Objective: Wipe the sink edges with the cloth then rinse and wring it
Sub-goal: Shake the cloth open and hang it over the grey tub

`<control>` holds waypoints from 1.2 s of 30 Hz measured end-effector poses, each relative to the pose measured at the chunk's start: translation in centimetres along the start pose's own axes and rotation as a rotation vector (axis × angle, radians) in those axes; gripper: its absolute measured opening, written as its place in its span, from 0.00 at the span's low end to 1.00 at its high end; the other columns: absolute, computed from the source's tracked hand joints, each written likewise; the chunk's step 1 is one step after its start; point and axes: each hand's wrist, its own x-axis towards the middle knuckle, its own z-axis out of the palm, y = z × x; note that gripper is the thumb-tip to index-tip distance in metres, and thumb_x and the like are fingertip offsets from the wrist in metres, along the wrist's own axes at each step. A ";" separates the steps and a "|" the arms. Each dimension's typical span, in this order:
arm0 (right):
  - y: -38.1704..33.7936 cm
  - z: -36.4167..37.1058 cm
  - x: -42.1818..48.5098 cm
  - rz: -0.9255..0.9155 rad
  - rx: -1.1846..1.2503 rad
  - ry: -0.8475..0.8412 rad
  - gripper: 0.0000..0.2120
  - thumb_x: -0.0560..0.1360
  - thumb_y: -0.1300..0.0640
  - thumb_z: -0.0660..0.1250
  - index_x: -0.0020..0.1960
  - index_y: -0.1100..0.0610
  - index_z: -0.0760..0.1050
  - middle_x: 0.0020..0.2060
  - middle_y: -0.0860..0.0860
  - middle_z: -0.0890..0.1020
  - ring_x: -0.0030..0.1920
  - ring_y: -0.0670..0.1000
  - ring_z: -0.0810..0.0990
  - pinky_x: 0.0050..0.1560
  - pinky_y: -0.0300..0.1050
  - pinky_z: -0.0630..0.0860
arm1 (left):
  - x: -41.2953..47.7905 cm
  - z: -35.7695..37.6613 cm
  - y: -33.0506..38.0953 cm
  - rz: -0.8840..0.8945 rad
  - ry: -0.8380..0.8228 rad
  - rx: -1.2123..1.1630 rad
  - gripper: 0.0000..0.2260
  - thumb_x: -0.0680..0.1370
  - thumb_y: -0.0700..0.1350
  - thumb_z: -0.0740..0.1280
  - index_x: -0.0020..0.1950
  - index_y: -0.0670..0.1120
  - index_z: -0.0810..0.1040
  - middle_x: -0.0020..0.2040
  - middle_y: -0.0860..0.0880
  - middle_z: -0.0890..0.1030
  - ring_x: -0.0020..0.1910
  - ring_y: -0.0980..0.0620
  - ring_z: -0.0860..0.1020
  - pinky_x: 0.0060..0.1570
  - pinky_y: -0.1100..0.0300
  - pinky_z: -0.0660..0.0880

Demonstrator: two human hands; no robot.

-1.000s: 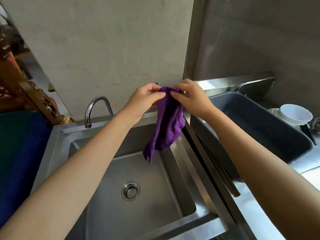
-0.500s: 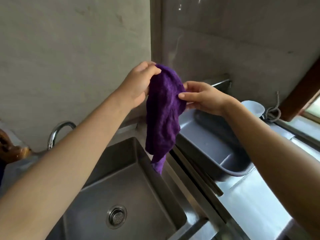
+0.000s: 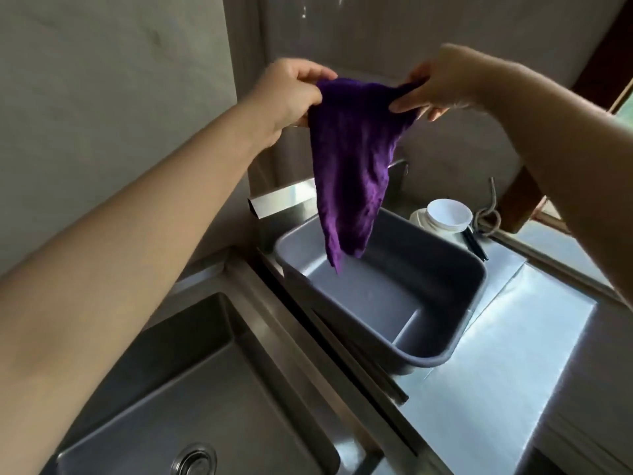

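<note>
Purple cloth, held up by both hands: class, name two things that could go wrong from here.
Drips: the cloth seems to hang over the grey tub, not the sink, so water may land there. Slip: the left hand and right hand pinch only its top edge, so it could drop in.

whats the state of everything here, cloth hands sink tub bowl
cloth, hanging in the air, top edge stretched between both hands
left hand, pinching one top corner
right hand, pinching the other top corner
sink, no standing water, drain uncovered
tub, upright on counter
bowl, upright behind tub
</note>
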 end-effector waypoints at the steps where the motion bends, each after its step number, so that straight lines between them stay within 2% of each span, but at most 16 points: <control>1: 0.5 0.1 0.5 0.015 0.001 0.030 0.16 0.73 0.55 0.69 0.58 0.61 0.76 0.45 0.57 0.79 0.27 0.44 0.77 0.29 0.34 0.73 | 0.2 0.8 -0.2 -0.004 0.014 -0.001 0.16 0.74 0.29 0.58 0.52 0.45 0.78 0.43 0.52 0.79 0.42 0.56 0.78 0.39 0.63 0.80; 4: 3.6 2.1 1.6 0.062 0.103 0.041 0.15 0.73 0.57 0.69 0.57 0.63 0.77 0.41 0.59 0.80 0.17 0.39 0.75 0.21 0.29 0.73 | -0.3 4.5 -2.6 0.050 0.090 0.044 0.15 0.73 0.29 0.57 0.51 0.43 0.78 0.38 0.54 0.77 0.38 0.58 0.75 0.40 0.63 0.76; 8: 10.4 8.5 1.5 0.148 0.207 -0.098 0.13 0.72 0.58 0.71 0.50 0.66 0.78 0.21 0.49 0.80 0.19 0.42 0.77 0.21 0.34 0.76 | -3.7 10.4 -9.5 -0.048 0.086 0.168 0.10 0.72 0.34 0.63 0.51 0.42 0.78 0.41 0.51 0.79 0.40 0.53 0.75 0.47 0.58 0.74; 12: 16.6 14.9 -0.6 0.240 0.332 -0.277 0.08 0.71 0.62 0.71 0.49 0.64 0.79 0.31 0.59 0.80 0.25 0.45 0.80 0.30 0.34 0.80 | -7.1 14.4 -14.8 -0.202 -0.052 0.284 0.08 0.74 0.37 0.64 0.51 0.42 0.77 0.50 0.44 0.81 0.49 0.46 0.78 0.50 0.59 0.72; 14: 18.4 16.8 -1.5 0.282 0.329 -0.387 0.08 0.71 0.63 0.70 0.50 0.61 0.79 0.34 0.58 0.80 0.31 0.48 0.79 0.33 0.34 0.79 | -7.4 15.1 -16.7 -0.297 -0.118 0.333 0.07 0.73 0.38 0.64 0.49 0.43 0.78 0.51 0.44 0.82 0.49 0.45 0.79 0.48 0.62 0.72; 19: 19.8 20.8 -1.1 0.288 0.282 -0.425 0.09 0.71 0.58 0.71 0.50 0.59 0.79 0.35 0.53 0.79 0.33 0.47 0.74 0.34 0.33 0.71 | -6.0 15.1 -20.3 -0.652 -0.273 0.333 0.08 0.73 0.32 0.62 0.40 0.45 0.73 0.51 0.39 0.79 0.48 0.39 0.81 0.48 0.47 0.80; 22: 20.1 24.0 0.3 0.328 0.323 -0.433 0.12 0.73 0.59 0.69 0.53 0.65 0.77 0.40 0.58 0.78 0.39 0.53 0.76 0.43 0.46 0.76 | -4.9 15.2 -21.9 -0.792 -0.405 0.417 0.09 0.75 0.32 0.62 0.54 0.35 0.74 0.48 0.34 0.80 0.37 0.42 0.80 0.43 0.48 0.79; 24: 19.9 25.7 1.1 0.374 0.367 -0.426 0.12 0.74 0.62 0.67 0.55 0.67 0.75 0.42 0.60 0.77 0.41 0.58 0.77 0.46 0.55 0.79 | -4.0 15.1 -23.1 -0.813 -0.448 0.485 0.11 0.75 0.33 0.63 0.57 0.34 0.73 0.40 0.38 0.79 0.33 0.46 0.77 0.41 0.51 0.78; 25: 19.8 26.5 1.6 0.380 0.355 -0.410 0.12 0.74 0.62 0.66 0.55 0.66 0.74 0.41 0.60 0.77 0.40 0.58 0.77 0.44 0.53 0.80 | -3.6 15.1 -23.7 -0.821 -0.464 0.528 0.11 0.75 0.34 0.64 0.57 0.34 0.74 0.37 0.40 0.78 0.33 0.46 0.77 0.41 0.51 0.78; 27: 19.7 27.9 2.4 0.352 0.268 -0.364 0.14 0.74 0.60 0.67 0.56 0.65 0.73 0.42 0.58 0.76 0.38 0.56 0.77 0.32 0.36 0.77 | -2.9 15.2 -24.3 -0.840 -0.509 0.610 0.11 0.75 0.36 0.64 0.56 0.34 0.75 0.34 0.41 0.77 0.38 0.44 0.80 0.43 0.49 0.80; 28: 19.7 28.4 2.6 0.333 0.232 -0.341 0.16 0.73 0.59 0.68 0.59 0.65 0.73 0.44 0.57 0.76 0.41 0.56 0.77 0.31 0.32 0.75 | -2.6 15.2 -24.6 -0.839 -0.541 0.673 0.11 0.75 0.37 0.64 0.55 0.34 0.76 0.36 0.40 0.78 0.41 0.43 0.81 0.45 0.48 0.80; 29: 19.8 28.9 2.8 0.323 0.203 -0.328 0.19 0.73 0.59 0.68 0.61 0.64 0.72 0.47 0.57 0.78 0.46 0.57 0.78 0.37 0.32 0.75 | -2.3 15.3 -24.8 -0.823 -0.581 0.753 0.12 0.75 0.39 0.64 0.56 0.34 0.76 0.39 0.40 0.79 0.44 0.42 0.82 0.47 0.48 0.80; 31: 20.0 29.7 2.8 0.312 0.154 -0.334 0.25 0.72 0.57 0.69 0.66 0.64 0.68 0.57 0.59 0.79 0.58 0.58 0.77 0.56 0.42 0.73 | -1.7 15.5 -25.4 -0.784 -0.660 0.897 0.15 0.75 0.43 0.65 0.57 0.35 0.75 0.46 0.39 0.80 0.47 0.42 0.81 0.50 0.48 0.80; 32: 20.0 29.9 2.7 0.312 0.113 -0.334 0.27 0.72 0.56 0.70 0.67 0.64 0.67 0.60 0.60 0.78 0.60 0.59 0.76 0.60 0.46 0.70 | -1.5 15.6 -25.7 -0.776 -0.693 0.931 0.16 0.75 0.44 0.65 0.59 0.35 0.74 0.51 0.39 0.80 0.49 0.42 0.81 0.51 0.48 0.79; 34: 20.4 29.9 2.3 0.341 -0.007 -0.355 0.26 0.72 0.53 0.70 0.65 0.65 0.69 0.59 0.62 0.78 0.59 0.60 0.77 0.58 0.47 0.72 | -1.2 15.8 -26.2 -0.751 -0.748 0.958 0.18 0.75 0.46 0.66 0.60 0.36 0.73 0.56 0.37 0.79 0.53 0.40 0.80 0.51 0.48 0.79; 36: 20.8 29.4 1.4 0.404 -0.100 -0.504 0.22 0.72 0.50 0.69 0.57 0.67 0.75 0.48 0.61 0.81 0.45 0.59 0.81 0.40 0.42 0.78 | -1.1 16.2 -26.6 -0.733 -0.753 0.936 0.20 0.73 0.47 0.68 0.61 0.38 0.73 0.57 0.37 0.78 0.53 0.38 0.80 0.49 0.47 0.80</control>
